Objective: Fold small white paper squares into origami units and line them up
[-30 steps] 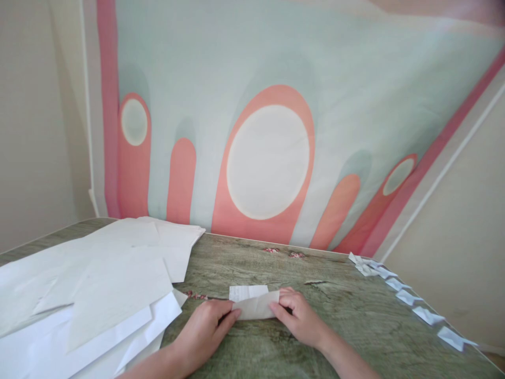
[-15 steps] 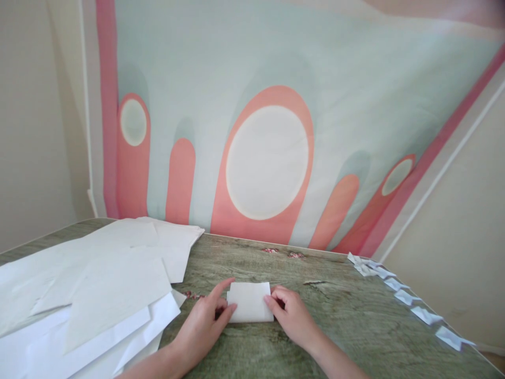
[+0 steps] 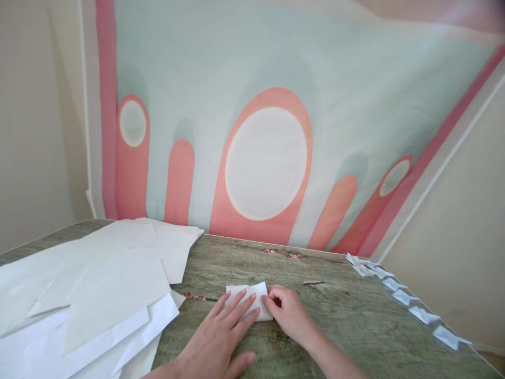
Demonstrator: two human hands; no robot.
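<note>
My left hand (image 3: 219, 337) lay flat with its fingers spread over the small, folded rectangle of plain white paper (image 3: 259, 290), pressing rather than pinching. My right hand (image 3: 290, 313) was bunched at the paper's right edge, the thumb resting there and the fingers curled in; I could not tell whether the edge was truly nipped between them. The paper sat near the middle of the green-grey, wood-grained tabletop (image 3: 221, 258), right of the spread pile of large white paper sheets (image 3: 114, 284) and well apart from the row of small folded white paper pieces (image 3: 423, 316) along the right-hand border.

I judged it almost weightless: thin, stiff along a fold, limp elsewhere, easy to crease in the wrong place and apt to slide if only one side was held. A light pinch at the right edge, with flat fingertips across the face, seemed the best hold; a hard squeeze could have crumpled it.

My left fingers covered much of its face, so I could not count the layers or see every fold. Its underside was hidden, and both forearms were cut off by the lower border of the view.
</note>
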